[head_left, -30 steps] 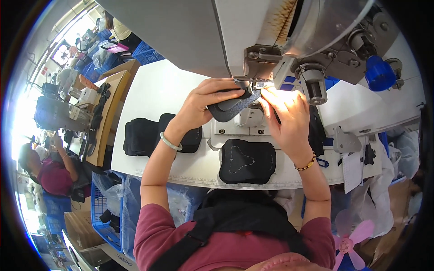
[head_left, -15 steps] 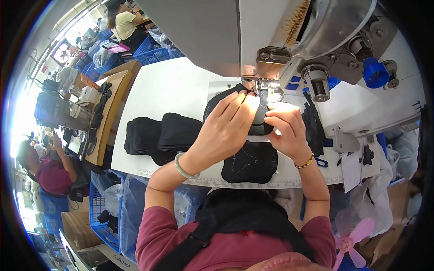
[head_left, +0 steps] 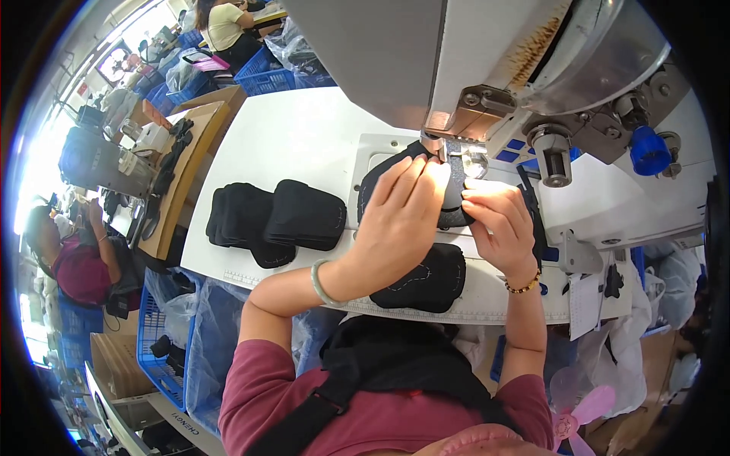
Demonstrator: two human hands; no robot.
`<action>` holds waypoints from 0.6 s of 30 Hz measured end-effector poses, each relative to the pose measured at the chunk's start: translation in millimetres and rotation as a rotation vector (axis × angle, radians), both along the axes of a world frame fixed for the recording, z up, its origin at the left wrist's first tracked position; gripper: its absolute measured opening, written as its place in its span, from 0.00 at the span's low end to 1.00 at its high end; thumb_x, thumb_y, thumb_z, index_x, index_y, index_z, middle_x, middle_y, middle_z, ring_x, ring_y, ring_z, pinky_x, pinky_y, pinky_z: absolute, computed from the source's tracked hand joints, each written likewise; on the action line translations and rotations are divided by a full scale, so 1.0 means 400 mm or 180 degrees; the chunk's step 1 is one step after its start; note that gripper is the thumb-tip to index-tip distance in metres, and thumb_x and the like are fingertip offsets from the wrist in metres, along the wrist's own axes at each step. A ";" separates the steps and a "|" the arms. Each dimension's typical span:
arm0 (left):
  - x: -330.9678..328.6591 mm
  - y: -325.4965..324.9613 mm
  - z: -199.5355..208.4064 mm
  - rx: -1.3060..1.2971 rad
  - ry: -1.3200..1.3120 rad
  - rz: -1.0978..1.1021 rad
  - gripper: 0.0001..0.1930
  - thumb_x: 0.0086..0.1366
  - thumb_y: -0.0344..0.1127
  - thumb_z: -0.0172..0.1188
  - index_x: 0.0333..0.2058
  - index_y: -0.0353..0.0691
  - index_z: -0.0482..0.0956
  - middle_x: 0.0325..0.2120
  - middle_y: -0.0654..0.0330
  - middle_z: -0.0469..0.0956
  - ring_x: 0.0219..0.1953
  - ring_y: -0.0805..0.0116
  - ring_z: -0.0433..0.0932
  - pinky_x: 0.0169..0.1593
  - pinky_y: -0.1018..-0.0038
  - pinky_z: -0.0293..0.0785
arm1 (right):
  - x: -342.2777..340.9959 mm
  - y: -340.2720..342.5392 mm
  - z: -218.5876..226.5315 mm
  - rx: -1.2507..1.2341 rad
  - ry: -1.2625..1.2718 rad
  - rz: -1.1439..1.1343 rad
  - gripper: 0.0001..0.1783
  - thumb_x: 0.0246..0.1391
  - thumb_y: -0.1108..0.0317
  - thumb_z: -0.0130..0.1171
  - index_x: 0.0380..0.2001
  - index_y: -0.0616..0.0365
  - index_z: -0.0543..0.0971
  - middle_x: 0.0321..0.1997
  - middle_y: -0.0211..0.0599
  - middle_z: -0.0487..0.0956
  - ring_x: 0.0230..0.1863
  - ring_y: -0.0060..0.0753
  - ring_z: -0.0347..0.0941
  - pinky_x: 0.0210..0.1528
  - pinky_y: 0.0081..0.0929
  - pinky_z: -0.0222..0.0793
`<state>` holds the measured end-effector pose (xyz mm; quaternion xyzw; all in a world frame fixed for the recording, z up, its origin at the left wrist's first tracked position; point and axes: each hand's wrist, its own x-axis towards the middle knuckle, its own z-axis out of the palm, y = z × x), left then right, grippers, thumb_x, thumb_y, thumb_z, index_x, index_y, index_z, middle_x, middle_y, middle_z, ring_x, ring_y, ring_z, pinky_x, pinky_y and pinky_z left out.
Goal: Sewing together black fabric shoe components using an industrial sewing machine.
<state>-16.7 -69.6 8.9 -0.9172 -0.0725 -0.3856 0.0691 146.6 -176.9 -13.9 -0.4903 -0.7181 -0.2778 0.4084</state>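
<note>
A black padded fabric piece with a rounded edge lies under the needle area of a sewing machine. My left hand rests on it with fingers stretched out flat, the tips close to the presser foot. Between my hands shows a dark grey strip along the piece. At the right edge my right hand pinches the fabric between thumb and fingers. Nearer to me lies a black stack of cut pieces with pale stitch lines on top, partly covered by my left hand.
Left of my hand sit two more stacks of black pieces on the white table. A ruler strip runs along the front edge. Blue baskets stand below at the left. People work at other tables. A pink fan is at lower right.
My view has shifted and tilted a little. Both hands stay on the same fabric piece, and my left hand now covers more of the near stack.
</note>
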 end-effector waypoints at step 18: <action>-0.001 0.096 -0.015 0.0142 -0.0284 -0.1079 0.21 0.45 0.25 0.58 0.42 0.27 0.77 0.40 0.53 0.75 0.46 0.57 0.76 0.51 0.67 0.75 | 0.017 0.006 0.018 -0.0166 -0.0148 0.0027 0.16 0.40 0.77 0.62 0.37 0.57 0.79 0.42 0.31 0.80 0.34 0.28 0.77 0.32 0.24 0.71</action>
